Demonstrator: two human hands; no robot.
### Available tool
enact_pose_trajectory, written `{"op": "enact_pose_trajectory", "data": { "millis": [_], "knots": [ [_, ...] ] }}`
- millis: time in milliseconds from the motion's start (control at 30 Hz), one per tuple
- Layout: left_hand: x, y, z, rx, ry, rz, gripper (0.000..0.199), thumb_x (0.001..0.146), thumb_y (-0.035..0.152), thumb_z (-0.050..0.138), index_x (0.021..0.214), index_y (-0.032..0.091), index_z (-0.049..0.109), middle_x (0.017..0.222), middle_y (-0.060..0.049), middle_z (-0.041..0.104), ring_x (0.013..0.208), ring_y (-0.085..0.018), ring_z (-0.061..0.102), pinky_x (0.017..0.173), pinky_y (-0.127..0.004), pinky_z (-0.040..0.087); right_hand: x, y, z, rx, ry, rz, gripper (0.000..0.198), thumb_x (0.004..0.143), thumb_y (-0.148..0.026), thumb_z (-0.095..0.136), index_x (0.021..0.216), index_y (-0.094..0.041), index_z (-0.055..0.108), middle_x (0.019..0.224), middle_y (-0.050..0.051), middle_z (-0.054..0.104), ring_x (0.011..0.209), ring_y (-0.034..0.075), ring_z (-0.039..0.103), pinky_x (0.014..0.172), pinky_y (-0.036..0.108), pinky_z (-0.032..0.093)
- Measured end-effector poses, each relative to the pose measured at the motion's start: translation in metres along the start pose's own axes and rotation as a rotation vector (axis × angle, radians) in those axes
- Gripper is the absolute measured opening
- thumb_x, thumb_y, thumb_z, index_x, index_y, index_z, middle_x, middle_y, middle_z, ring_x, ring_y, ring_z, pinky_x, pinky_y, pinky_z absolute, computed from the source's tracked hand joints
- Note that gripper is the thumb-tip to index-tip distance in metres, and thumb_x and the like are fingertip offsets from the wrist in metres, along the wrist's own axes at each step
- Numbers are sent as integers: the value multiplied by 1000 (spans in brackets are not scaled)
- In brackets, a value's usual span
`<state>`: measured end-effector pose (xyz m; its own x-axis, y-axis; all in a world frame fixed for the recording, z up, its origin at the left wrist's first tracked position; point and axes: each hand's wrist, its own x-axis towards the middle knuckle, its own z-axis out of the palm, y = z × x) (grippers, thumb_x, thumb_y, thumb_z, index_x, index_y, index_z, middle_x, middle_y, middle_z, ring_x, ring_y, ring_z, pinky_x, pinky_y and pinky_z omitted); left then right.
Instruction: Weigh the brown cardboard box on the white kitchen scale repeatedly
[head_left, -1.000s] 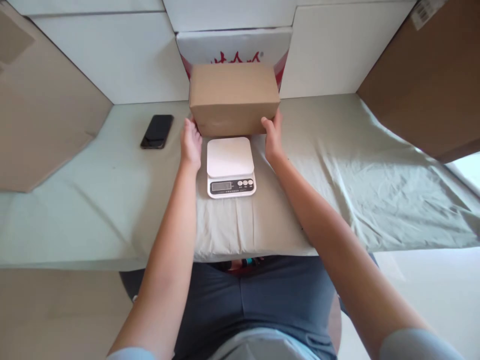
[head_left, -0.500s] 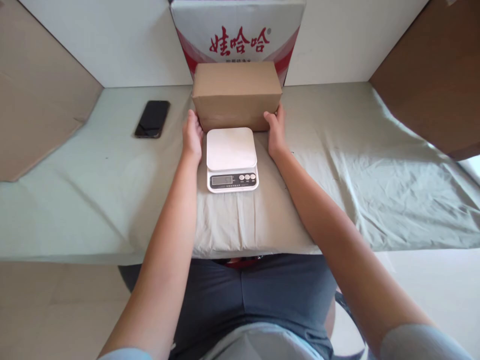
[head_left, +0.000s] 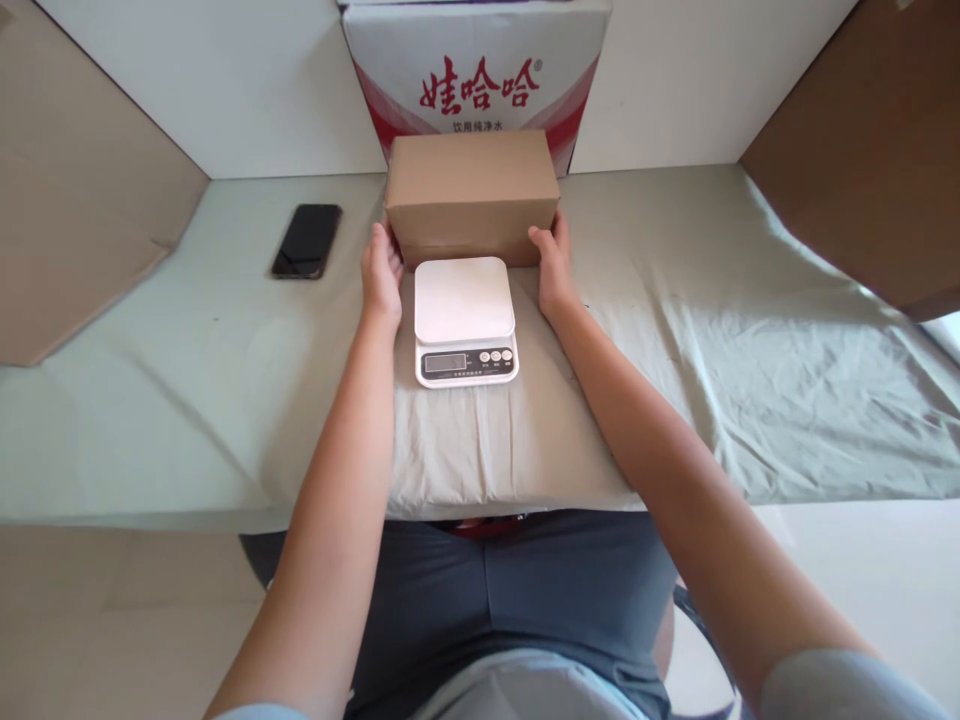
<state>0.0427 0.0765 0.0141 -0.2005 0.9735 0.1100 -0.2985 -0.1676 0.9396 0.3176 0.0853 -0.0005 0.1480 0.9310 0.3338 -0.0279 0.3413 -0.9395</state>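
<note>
A brown cardboard box [head_left: 471,225] is held between my two hands, behind the kitchen scale. My left hand [head_left: 383,275] lies along its left end, with the fingers partly hidden behind the box. Gripping the right end is my right hand [head_left: 553,262], its thumb on the front face and the other fingers behind the corner. Just in front of the box stands a white digital kitchen scale [head_left: 465,300], its bare platform between my wrists. No reading can be made out on its display.
A black smartphone [head_left: 307,241] lies to the left on the pale green cloth [head_left: 150,420]. Behind the brown box stands a white and red printed carton [head_left: 480,60]. Large cardboard panels stand at the left [head_left: 82,190] and right [head_left: 870,160].
The box has come down slightly, so more of the carton's printing shows above it. Both hands keep their places at its ends. The scale and phone have not moved on the cloth.
</note>
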Motion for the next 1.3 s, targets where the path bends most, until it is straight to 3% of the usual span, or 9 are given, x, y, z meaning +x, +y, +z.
{"op": "enact_pose_trajectory", "data": {
  "millis": [267,400,533,600,667,767,900,1100,1300],
  "knots": [
    [3,-7,-3,47,-52,39,62,96,89,70,121,34,82,152,-2,83,165,-33,60,145,-53,43,-10,-19,5,-25,-26,53,74,86,-72,77,145,-29,70,158,8,74,166,36,54,151,55,35],
    [1,-1,-1,58,-30,73,76,89,97,75,127,32,78,149,3,84,168,-28,56,147,-51,37,-11,-28,8,-86,-29,28,79,89,-77,72,156,-35,64,163,4,72,172,33,49,153,59,31],
    [-11,16,6,45,-33,102,49,123,61,51,146,21,66,157,2,79,168,-17,54,141,-44,40,-11,-43,11,-124,-29,-33,87,92,-81,64,168,-41,53,168,0,68,178,30,44,155,55,29],
    [-16,26,10,35,-32,112,41,128,40,38,151,17,63,161,0,78,165,-13,56,138,-41,44,-8,-49,12,-126,-30,-70,93,91,-83,63,174,-43,46,173,-3,64,178,27,43,155,49,30],
    [-21,36,12,37,-30,145,43,128,35,34,153,16,63,158,-1,79,160,-12,61,137,-39,45,-7,-58,12,-135,-31,-98,95,92,-84,62,177,-45,41,178,-5,60,177,26,43,155,48,33],
    [-31,53,11,111,-54,202,52,123,61,44,149,26,72,157,0,79,164,-19,59,138,-42,46,-12,-79,11,-163,-21,-106,89,96,-82,62,176,-49,41,177,-4,59,180,31,41,154,54,35],
    [-67,75,1,189,-92,268,84,97,99,58,147,34,79,162,-3,76,179,-38,42,140,-61,41,-47,-110,7,-127,-42,-126,85,96,-78,69,173,-49,46,174,-1,60,182,35,38,153,57,35],
    [-128,77,-13,163,-74,240,80,89,100,68,140,42,86,164,-4,75,174,-41,49,141,-58,43,-114,-112,2,-42,-89,-75,97,89,-84,70,174,-48,40,180,2,55,179,37,40,152,62,34],
    [-137,58,-14,129,4,213,90,86,101,70,146,35,83,159,-10,77,170,-40,54,138,-54,45,-128,-94,3,-32,-106,-106,94,91,-82,68,173,-46,37,183,5,51,174,36,47,149,60,40]
  ]
}}
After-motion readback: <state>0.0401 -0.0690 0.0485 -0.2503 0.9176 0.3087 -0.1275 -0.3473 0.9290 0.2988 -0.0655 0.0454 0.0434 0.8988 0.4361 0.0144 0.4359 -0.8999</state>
